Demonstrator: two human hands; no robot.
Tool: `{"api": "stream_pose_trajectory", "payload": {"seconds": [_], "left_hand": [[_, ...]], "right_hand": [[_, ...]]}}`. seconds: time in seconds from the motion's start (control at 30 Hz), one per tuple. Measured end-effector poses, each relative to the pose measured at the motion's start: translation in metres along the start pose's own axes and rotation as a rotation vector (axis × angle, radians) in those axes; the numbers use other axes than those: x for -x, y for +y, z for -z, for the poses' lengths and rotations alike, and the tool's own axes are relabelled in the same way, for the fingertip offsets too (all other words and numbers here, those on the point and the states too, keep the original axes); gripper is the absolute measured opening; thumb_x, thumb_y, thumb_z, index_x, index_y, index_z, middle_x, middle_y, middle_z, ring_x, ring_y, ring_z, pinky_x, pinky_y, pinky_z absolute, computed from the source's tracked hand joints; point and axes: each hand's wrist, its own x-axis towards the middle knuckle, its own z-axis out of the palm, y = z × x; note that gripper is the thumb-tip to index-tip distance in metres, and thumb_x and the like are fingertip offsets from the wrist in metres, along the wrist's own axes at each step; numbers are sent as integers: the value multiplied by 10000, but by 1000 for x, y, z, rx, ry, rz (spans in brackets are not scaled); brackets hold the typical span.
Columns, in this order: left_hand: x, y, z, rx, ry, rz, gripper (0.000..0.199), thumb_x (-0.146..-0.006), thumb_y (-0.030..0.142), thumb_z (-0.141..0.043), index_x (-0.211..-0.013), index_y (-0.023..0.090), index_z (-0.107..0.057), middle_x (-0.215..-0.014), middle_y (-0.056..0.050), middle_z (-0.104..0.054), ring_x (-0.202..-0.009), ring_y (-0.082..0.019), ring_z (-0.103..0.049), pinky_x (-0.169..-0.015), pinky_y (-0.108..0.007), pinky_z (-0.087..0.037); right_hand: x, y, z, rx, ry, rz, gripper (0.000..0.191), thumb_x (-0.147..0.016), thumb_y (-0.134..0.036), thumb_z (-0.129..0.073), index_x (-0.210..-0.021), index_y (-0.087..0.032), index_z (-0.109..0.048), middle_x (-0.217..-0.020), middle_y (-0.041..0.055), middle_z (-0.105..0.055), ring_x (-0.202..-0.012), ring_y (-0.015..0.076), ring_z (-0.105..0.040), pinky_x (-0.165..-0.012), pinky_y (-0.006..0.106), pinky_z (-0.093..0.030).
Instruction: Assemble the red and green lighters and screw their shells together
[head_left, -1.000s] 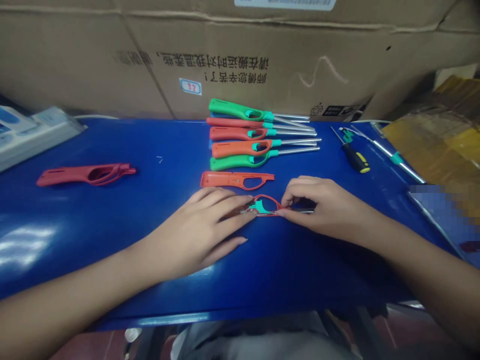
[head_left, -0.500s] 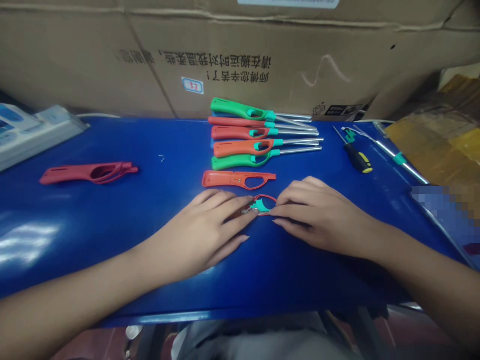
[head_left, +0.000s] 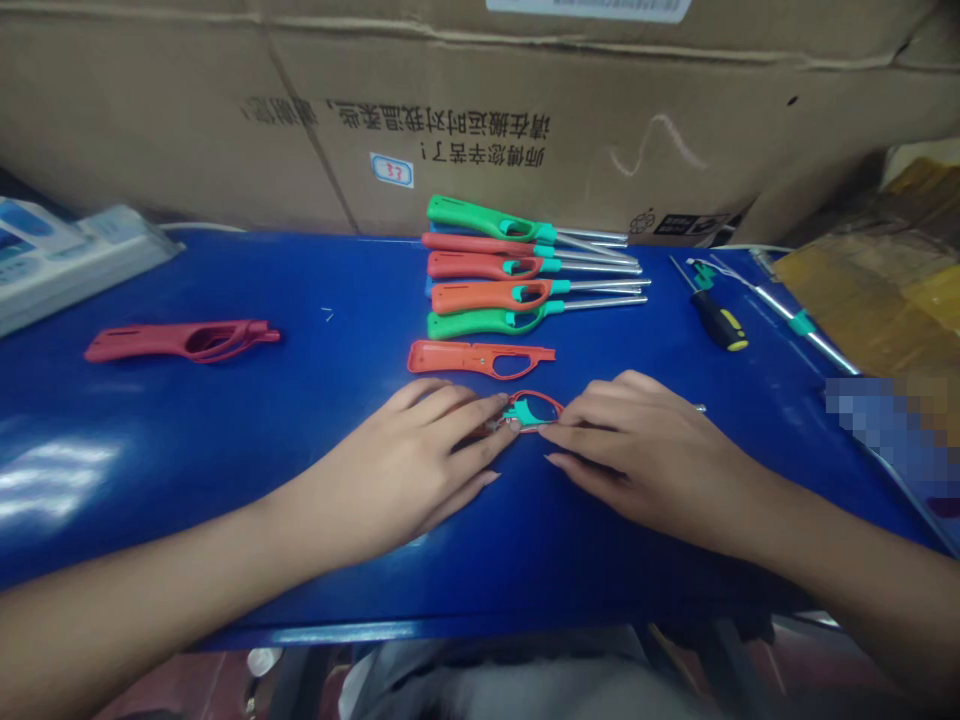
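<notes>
The left hand (head_left: 420, 450) and right hand (head_left: 637, 460) are bent and low, and their fingertips hold a red lighter handle (head_left: 525, 412) with a teal part, on a blue table (head_left: 187, 470). Just past it lies an orange lighter shell (head_left: 465, 358), then a row of long lighters (head_left: 480, 268). Behind them, a cardboard box (head_left: 150, 120) has upside-down Chinese writing.

We're at a workshop assembly bench: beyond our fingers (head_left: 480, 412) lie a row of red-and-green plastic lighters (head_left: 487, 296), a yellow-handled screwdriver (head_left: 718, 322) and a brown cardboard carton (head_left: 150, 120).
</notes>
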Motion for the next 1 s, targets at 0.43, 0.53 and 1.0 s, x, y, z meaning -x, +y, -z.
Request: {"api": "stream_pose_trajectory", "payload": {"seconds": [0.43,0.53,1.0], "left_hand": [[1,-2,1,38,0,-15,401,-1023,306,-508,-1409,239,-594,-1455,-101,-591,-1237,-307,-584,-1029,-484,-489],[1,-3,0,57,-5,-11,424,-1020,303,-513,-1434,234,-571,-1472,-104,-576,-1262,-315,-564,-1036,-495,-494],[3,-29,10,188,255,74,332,-976,187,-558,-1285,180,-678,-1304,-101,-695,-1205,-270,-632,-1039,-456,-522]], "right_hand": [[1,-5,-1,-187,-81,-166,208,-1010,-296,-532,-1069,-238,-723,-855,20,-747,-807,192,-640,-779,370,-369],[1,-5,-3,-246,-32,-168,199,-1008,-292,-534,-1039,-239,-723,-812,19,-736,-781,179,-640,-771,361,-382],[-11,34,-9,-23,74,-130,534,-885,-27,-481,-1316,-272,-677,-1497,127,-495,-1351,347,-435,-1072,596,-381]]}}
